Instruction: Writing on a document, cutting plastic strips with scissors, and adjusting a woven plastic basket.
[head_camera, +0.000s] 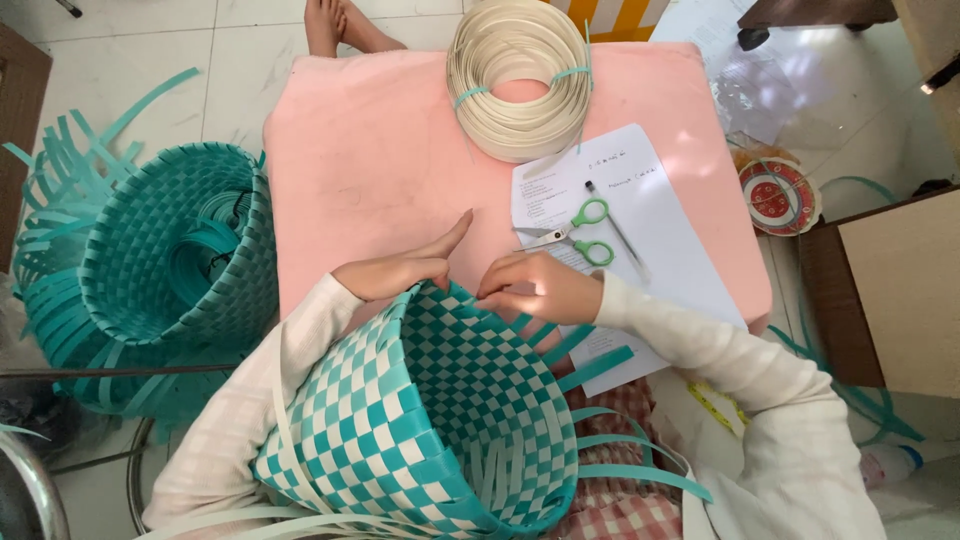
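A teal-and-cream checkered woven basket (440, 420) lies tilted in my lap, its open mouth toward me and loose strips sticking out at the right and bottom. My left hand (405, 268) rests on the basket's far rim, thumb raised. My right hand (535, 288) pinches a strip at that same rim, just right of the left hand. Both sleeves are cream coloured.
A pink cushion (380, 150) lies ahead, carrying a coil of cream strip (520, 75), a white paper sheet (650, 230), green-handled scissors (575, 238) and a pen (615, 230). Stacked teal baskets (170, 260) stand at left. A tape roll (778, 195) and a cardboard box (890, 290) are at right.
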